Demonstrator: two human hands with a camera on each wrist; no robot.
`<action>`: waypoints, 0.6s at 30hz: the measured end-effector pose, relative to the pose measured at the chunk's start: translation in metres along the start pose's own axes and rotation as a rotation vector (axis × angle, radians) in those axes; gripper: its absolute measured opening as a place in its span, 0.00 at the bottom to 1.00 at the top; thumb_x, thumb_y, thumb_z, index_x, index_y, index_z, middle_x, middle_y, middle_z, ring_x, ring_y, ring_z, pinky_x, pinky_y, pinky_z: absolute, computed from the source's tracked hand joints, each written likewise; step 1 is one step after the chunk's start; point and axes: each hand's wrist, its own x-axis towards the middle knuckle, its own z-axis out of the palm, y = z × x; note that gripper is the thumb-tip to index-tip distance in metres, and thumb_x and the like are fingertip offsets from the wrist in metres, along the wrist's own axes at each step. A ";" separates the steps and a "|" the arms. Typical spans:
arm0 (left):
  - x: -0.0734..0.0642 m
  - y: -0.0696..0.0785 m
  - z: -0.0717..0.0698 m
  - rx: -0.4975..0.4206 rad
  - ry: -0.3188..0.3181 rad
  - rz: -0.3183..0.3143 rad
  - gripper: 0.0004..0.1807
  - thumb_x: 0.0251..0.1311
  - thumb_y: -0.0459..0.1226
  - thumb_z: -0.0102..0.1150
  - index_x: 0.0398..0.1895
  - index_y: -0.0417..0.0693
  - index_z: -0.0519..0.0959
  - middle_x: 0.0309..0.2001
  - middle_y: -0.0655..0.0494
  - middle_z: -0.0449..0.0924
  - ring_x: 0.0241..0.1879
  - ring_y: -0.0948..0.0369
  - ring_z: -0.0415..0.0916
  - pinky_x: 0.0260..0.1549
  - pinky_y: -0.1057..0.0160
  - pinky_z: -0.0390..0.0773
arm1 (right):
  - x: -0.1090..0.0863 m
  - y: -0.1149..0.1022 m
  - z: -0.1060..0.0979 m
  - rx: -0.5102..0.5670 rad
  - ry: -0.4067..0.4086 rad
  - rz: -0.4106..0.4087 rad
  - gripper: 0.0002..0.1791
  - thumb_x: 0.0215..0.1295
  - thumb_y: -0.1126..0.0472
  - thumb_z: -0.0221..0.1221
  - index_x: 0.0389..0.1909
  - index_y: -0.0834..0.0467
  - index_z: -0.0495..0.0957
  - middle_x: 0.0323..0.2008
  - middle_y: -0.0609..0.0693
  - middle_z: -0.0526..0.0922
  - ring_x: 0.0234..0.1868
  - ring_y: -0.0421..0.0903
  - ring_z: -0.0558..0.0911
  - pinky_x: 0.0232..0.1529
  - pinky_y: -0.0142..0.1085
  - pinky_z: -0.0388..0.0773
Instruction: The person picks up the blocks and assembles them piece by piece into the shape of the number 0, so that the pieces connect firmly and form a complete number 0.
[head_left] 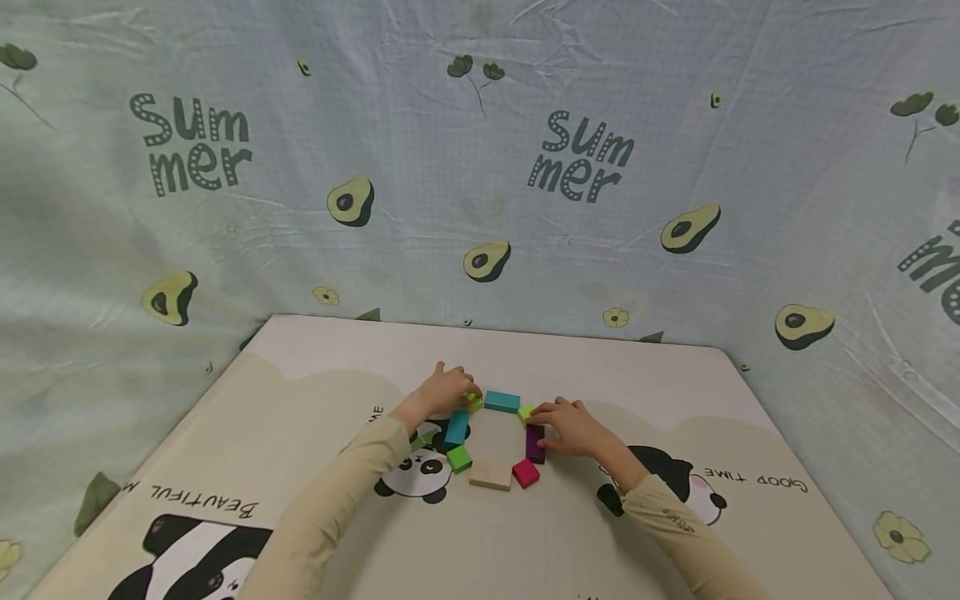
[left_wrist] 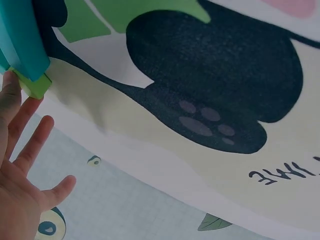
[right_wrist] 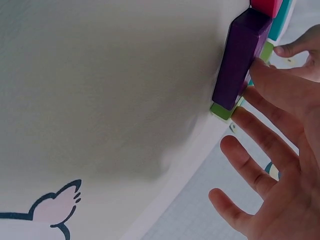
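Small wooden blocks form a ring on the table. At its far left, my left hand (head_left: 442,390) pinches a light green block (left_wrist: 34,84) between thumb and a finger; the other fingers spread away. The right hand (head_left: 573,427) is at the ring's right side, its thumb against a purple block (right_wrist: 240,57). Its fairly straight fingers reach a second light green block (right_wrist: 221,111) at the purple block's far end. A teal block (head_left: 502,402) lies between the two light green ones. Another teal block (head_left: 457,427) stands nearer, below the left hand.
The ring's near side has a green block (head_left: 460,458), a plain wood block (head_left: 491,476) and a red block (head_left: 526,473). They lie on a pale table (head_left: 570,542) printed with pandas and lettering. Behind it hangs a curtain (head_left: 420,125) with avocados.
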 end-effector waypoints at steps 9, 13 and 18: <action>-0.002 0.000 0.003 -0.001 0.018 0.020 0.13 0.50 0.41 0.59 0.41 0.54 0.81 0.39 0.57 0.80 0.43 0.55 0.72 0.49 0.34 0.61 | 0.000 -0.001 -0.001 -0.006 -0.005 0.011 0.19 0.53 0.55 0.61 0.48 0.53 0.77 0.49 0.52 0.77 0.47 0.51 0.72 0.42 0.50 0.67; -0.003 0.001 0.002 -0.020 0.017 0.017 0.13 0.50 0.40 0.59 0.41 0.54 0.81 0.39 0.56 0.80 0.44 0.55 0.71 0.50 0.33 0.60 | 0.000 -0.001 -0.001 -0.011 -0.008 0.014 0.19 0.53 0.55 0.61 0.48 0.53 0.77 0.49 0.51 0.77 0.47 0.51 0.72 0.42 0.49 0.67; -0.004 0.003 0.001 -0.023 0.016 0.018 0.13 0.51 0.40 0.58 0.41 0.54 0.81 0.39 0.56 0.80 0.44 0.55 0.71 0.50 0.33 0.60 | -0.001 0.000 0.000 -0.014 -0.004 0.012 0.20 0.53 0.54 0.61 0.49 0.52 0.77 0.50 0.51 0.77 0.46 0.50 0.71 0.42 0.48 0.67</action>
